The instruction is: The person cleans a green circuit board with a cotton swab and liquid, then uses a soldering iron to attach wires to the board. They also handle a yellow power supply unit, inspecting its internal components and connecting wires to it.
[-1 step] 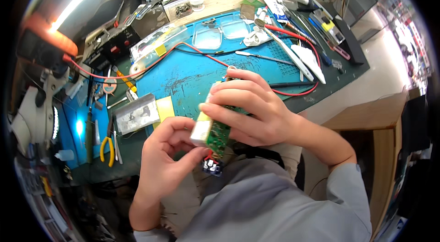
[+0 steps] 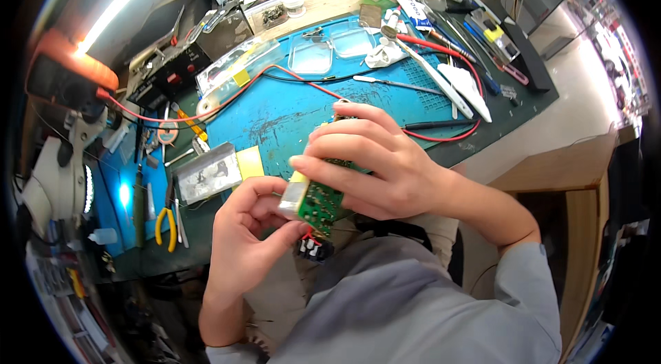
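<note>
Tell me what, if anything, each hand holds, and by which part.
The right hand grips the silver-sided green circuit board around its far end; the left hand is at its near end, by thin red wires, its exact hold hidden.

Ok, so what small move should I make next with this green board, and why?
Perhaps steady the black connector with your left hand: it appears to hang by red wires at the lower end of the green board, your left thumb is beside those wires, and your right hand grips the board higher up.

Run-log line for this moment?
right hand: gripping circuit board | left hand: at board's near end | black component: near left thumb | pliers: on bench
</note>
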Tool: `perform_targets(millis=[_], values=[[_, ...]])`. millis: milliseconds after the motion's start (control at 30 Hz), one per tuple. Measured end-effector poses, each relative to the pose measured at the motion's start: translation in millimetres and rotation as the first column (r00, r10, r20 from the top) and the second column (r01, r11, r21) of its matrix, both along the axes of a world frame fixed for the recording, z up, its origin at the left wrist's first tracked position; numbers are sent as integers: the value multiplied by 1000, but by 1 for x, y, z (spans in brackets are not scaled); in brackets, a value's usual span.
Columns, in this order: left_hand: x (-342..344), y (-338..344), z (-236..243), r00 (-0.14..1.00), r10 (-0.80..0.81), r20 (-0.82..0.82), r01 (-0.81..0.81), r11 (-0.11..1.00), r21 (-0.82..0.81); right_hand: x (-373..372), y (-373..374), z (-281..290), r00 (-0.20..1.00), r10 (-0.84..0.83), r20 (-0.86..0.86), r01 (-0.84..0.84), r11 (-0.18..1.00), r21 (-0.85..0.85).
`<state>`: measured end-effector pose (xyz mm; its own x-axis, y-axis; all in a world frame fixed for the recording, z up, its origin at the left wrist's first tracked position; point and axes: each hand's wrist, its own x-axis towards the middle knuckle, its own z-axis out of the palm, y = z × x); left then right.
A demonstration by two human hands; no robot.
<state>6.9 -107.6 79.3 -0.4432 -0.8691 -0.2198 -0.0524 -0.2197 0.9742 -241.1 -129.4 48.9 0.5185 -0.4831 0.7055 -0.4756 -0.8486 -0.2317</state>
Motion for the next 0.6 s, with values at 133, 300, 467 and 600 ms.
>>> perform_targets(millis=[133, 300, 467, 600], values=[[13, -2, -15, 992, 53, -112, -44, 996, 78, 11, -7, 1, 999, 39, -20, -39, 999, -10], [24, -3, -30, 985, 75, -153, -65, 996, 66, 17, -14, 2, 995, 96, -39, -96, 995, -7], [22, -4, -32, 988, 86, -128, -76, 994, 82, 13, -17, 2, 989, 129, -73, -126, 991, 44], [22, -7, -29, 990, 70, -126, -60, 995, 84, 12, -19, 2, 986, 149, -67, -146, 988, 52]])
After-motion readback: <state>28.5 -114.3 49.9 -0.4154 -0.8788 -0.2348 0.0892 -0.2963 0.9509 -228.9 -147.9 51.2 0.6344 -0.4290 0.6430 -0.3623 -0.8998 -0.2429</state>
